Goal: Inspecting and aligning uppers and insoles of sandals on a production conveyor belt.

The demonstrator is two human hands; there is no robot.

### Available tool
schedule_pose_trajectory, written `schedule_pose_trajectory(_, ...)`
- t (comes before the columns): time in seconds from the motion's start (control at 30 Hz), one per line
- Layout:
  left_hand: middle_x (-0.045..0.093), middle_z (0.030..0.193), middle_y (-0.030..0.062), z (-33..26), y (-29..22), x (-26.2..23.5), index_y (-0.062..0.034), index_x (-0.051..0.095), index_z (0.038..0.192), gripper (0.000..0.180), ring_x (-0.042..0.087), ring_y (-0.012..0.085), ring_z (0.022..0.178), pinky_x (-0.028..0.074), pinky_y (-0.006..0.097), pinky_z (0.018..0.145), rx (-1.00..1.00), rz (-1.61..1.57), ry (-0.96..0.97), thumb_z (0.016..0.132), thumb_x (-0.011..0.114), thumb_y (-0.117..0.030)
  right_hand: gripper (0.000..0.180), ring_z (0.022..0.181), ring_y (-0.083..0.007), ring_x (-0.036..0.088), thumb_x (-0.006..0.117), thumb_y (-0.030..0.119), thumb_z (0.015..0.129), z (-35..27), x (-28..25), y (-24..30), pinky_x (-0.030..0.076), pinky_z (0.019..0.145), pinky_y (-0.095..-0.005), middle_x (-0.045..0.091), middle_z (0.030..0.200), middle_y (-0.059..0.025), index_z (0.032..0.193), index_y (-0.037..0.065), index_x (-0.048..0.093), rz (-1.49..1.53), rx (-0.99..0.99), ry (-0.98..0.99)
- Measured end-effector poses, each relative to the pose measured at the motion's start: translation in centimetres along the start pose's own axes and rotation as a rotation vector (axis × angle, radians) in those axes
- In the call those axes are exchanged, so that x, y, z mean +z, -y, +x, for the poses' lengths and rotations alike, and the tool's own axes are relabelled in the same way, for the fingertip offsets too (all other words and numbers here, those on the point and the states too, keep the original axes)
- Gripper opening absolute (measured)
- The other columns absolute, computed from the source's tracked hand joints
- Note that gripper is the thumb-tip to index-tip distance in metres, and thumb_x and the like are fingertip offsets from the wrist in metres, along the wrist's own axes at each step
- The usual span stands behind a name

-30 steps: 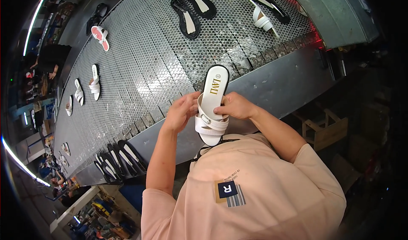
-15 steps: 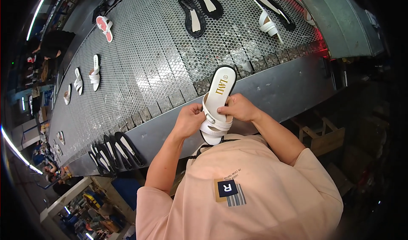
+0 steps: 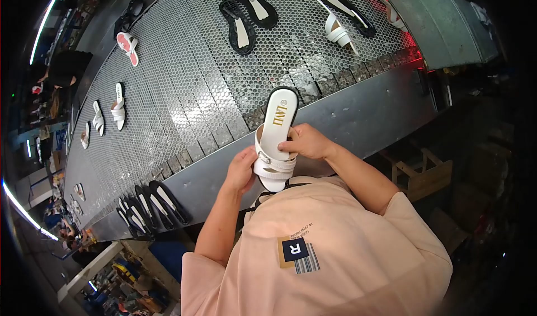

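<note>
A white sandal point(image 3: 276, 131) with a black sole edge and two white straps is held upright over the near rim of a perforated metal conveyor point(image 3: 184, 92). My left hand point(image 3: 241, 169) cups its strap end from the left. My right hand point(image 3: 305, 142) grips the straps from the right, thumb on the insole. The heel end leans out over the belt edge.
On the belt lie two black soles point(image 3: 248, 15), a white strapped sandal point(image 3: 338, 35) beside a black sole point(image 3: 344, 9), pink-lined soles point(image 3: 128, 45) and white sandals point(image 3: 118, 105) at the left. Several black soles point(image 3: 151, 205) are stacked at the near left edge. A wooden crate point(image 3: 420, 173) stands at the right.
Both hands keep hold of the white sandal, which sits a little higher in the picture against the belt edge. The other shoes have shifted slightly in the picture.
</note>
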State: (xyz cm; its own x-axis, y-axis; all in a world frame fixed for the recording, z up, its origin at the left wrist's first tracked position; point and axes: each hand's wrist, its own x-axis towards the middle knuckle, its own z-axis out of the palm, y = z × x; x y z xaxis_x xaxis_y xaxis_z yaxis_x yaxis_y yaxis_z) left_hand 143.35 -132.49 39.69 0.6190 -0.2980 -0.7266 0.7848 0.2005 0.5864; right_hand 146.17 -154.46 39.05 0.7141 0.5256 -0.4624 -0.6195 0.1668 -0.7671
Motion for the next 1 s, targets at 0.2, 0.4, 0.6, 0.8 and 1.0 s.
schedule_pose_trajectory(0.2, 0.048, 0.131, 0.0154, -2.2, 1.9, 1.0, -0.0020, 0.037, 0.135, 0.057, 0.052, 0.0269, 0.117, 0.042, 0.043, 0.100, 0.025, -0.574, 0.376, 0.093, 0.047, -0.040, 0.033, 0.095, -0.0127, 0.060, 0.065, 0.008, 0.082, 0.3, -0.3, 0.3, 0.048, 0.085, -0.0276, 0.065, 0.107, -0.0075, 0.112, -0.004, 0.061, -0.053, -0.009, 0.028)
schedule_pose_trajectory(0.4, 0.062, 0.111, 0.0102, -2.9, 1.6, 3.5, 0.0013, 0.052, 0.119, 0.044, 0.063, 0.0216, 0.096, 0.050, 0.034, 0.086, -0.012, 0.057, -0.066, 0.078, 0.066, -0.002, 0.034, 0.094, -0.0128, 0.061, 0.065, 0.011, 0.080, 0.0, -1.0, 0.5, 0.047, 0.084, -0.0271, 0.066, 0.104, -0.0067, 0.111, -0.003, 0.062, -0.053, -0.070, -0.070)
schedule_pose_trajectory(0.6, 0.063, 0.107, 0.0116, -1.9, 0.6, 5.0, 0.0040, 0.054, 0.115, 0.038, 0.064, 0.0210, 0.093, 0.052, 0.032, 0.080, -0.085, -0.011, -0.153, 0.078, 0.065, 0.002, 0.037, 0.094, -0.0133, 0.061, 0.066, 0.019, 0.080, -0.5, -1.8, 0.6, 0.047, 0.085, -0.0276, 0.067, 0.104, -0.0076, 0.111, 0.000, 0.063, -0.170, -0.077, -0.113)
schedule_pose_trajectory(0.8, 0.064, 0.104, 0.0121, -1.7, 0.3, 5.9, 0.0048, 0.058, 0.109, 0.033, 0.065, 0.0214, 0.089, 0.052, 0.032, 0.079, -0.064, 0.023, -0.173, 0.077, 0.065, 0.003, 0.037, 0.094, -0.0142, 0.062, 0.067, 0.019, 0.079, -0.6, -2.8, -0.4, 0.047, 0.085, -0.0284, 0.067, 0.103, -0.0086, 0.111, 0.000, 0.063, -0.178, -0.100, -0.125)
schedule_pose_trajectory(1.0, 0.063, 0.105, 0.0130, -1.2, 0.1, 6.9, 0.0043, 0.053, 0.116, 0.038, 0.064, 0.0224, 0.090, 0.052, 0.033, 0.080, -0.107, -0.003, -0.170, 0.080, 0.064, -0.001, 0.034, 0.088, -0.0128, 0.061, 0.068, 0.023, 0.081, -1.2, -3.4, 0.9, 0.049, 0.077, -0.0274, 0.067, 0.097, -0.0067, 0.107, 0.001, 0.065, -0.147, -0.032, -0.143)
